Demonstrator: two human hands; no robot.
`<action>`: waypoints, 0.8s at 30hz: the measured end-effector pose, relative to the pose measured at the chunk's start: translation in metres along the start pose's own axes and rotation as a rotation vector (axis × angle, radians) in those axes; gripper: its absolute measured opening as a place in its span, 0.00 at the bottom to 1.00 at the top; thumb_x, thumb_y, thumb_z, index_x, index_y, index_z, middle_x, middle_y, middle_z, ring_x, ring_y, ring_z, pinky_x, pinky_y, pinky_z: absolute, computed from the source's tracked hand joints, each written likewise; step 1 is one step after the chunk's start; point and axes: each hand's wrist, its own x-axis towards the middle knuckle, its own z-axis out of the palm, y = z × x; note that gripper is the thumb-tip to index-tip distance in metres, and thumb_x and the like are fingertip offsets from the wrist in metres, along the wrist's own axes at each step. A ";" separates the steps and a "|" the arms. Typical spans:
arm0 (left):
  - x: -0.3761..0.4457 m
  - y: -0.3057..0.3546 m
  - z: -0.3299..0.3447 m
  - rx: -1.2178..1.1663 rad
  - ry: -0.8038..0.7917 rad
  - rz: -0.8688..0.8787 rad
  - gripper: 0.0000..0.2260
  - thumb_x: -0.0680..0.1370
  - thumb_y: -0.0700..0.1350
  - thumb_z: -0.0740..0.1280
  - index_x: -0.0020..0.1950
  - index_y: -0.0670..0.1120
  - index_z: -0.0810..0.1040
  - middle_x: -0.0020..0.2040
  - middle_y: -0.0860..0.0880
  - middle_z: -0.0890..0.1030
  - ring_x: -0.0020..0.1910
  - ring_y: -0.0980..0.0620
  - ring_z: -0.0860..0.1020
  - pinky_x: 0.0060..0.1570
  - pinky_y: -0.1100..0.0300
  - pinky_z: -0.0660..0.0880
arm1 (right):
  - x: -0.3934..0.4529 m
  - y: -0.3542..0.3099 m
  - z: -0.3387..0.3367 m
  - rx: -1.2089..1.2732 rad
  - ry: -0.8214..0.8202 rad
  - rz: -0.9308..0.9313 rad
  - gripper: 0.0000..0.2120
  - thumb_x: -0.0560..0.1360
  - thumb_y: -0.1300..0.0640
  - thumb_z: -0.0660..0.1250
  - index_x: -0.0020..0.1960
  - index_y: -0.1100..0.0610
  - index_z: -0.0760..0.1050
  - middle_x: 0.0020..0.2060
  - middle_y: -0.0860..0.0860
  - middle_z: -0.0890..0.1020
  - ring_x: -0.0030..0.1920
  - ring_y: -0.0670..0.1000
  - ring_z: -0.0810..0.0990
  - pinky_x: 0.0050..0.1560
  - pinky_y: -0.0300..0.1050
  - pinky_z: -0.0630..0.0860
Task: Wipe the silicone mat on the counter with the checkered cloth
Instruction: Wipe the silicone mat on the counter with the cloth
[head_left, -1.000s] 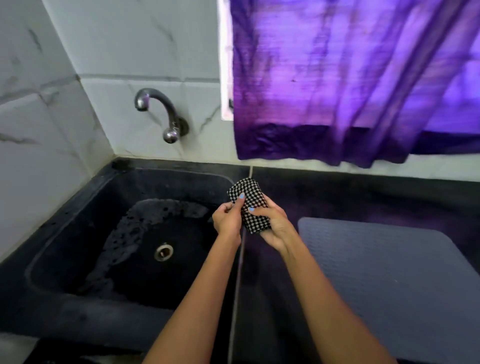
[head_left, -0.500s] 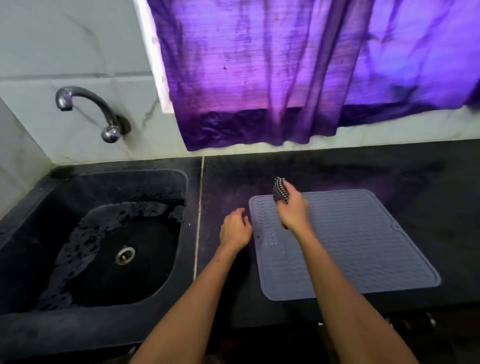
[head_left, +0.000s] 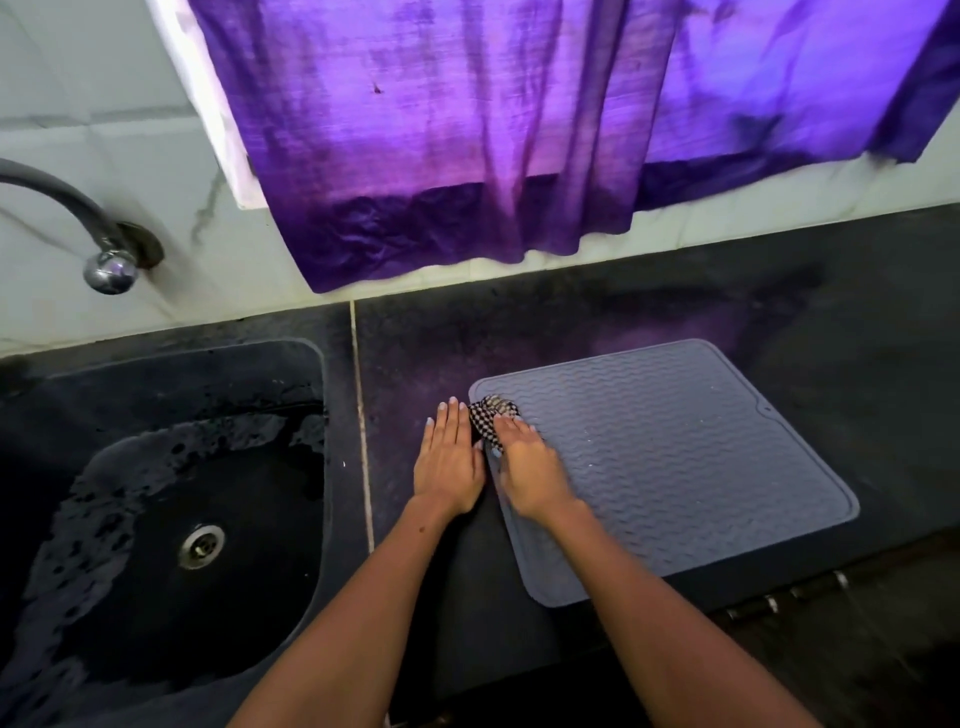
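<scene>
A grey ribbed silicone mat (head_left: 670, 462) lies flat on the black counter (head_left: 857, 332), right of the sink. The black-and-white checkered cloth (head_left: 491, 415) is bunched at the mat's far left corner. My right hand (head_left: 527, 467) presses down on the cloth, covering most of it, at the mat's left edge. My left hand (head_left: 449, 457) rests flat on the counter just left of the mat, fingers together and straight, holding nothing and touching the cloth's edge.
A black sink (head_left: 171, 519) with a wet basin and metal drain (head_left: 201, 545) fills the left. A curved tap (head_left: 98, 228) juts from the white tiled wall. A purple curtain (head_left: 467, 130) hangs above the counter's back edge.
Both hands held the cloth over the sink's edge a second ago. My right hand carried it to the mat and lowered it onto the far left corner; my left hand let go and flattened on the counter.
</scene>
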 end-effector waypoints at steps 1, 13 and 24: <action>0.001 0.001 0.000 -0.002 0.003 0.005 0.25 0.83 0.47 0.46 0.76 0.38 0.42 0.78 0.42 0.44 0.77 0.47 0.42 0.75 0.54 0.38 | 0.006 0.002 -0.010 0.144 -0.033 0.070 0.23 0.77 0.61 0.58 0.71 0.59 0.64 0.69 0.57 0.70 0.68 0.55 0.69 0.68 0.44 0.63; 0.011 0.018 0.011 0.033 0.045 -0.061 0.25 0.83 0.48 0.44 0.77 0.41 0.42 0.78 0.44 0.44 0.77 0.50 0.42 0.75 0.55 0.37 | 0.013 0.012 -0.002 -0.232 -0.039 0.041 0.27 0.80 0.57 0.50 0.76 0.61 0.47 0.75 0.61 0.54 0.75 0.58 0.52 0.75 0.50 0.46; 0.013 0.015 0.019 0.047 0.102 -0.081 0.26 0.82 0.52 0.44 0.77 0.45 0.42 0.78 0.48 0.44 0.77 0.53 0.43 0.75 0.56 0.39 | 0.072 0.067 -0.076 1.083 0.087 0.444 0.20 0.79 0.65 0.56 0.70 0.59 0.66 0.66 0.57 0.74 0.60 0.55 0.75 0.61 0.48 0.73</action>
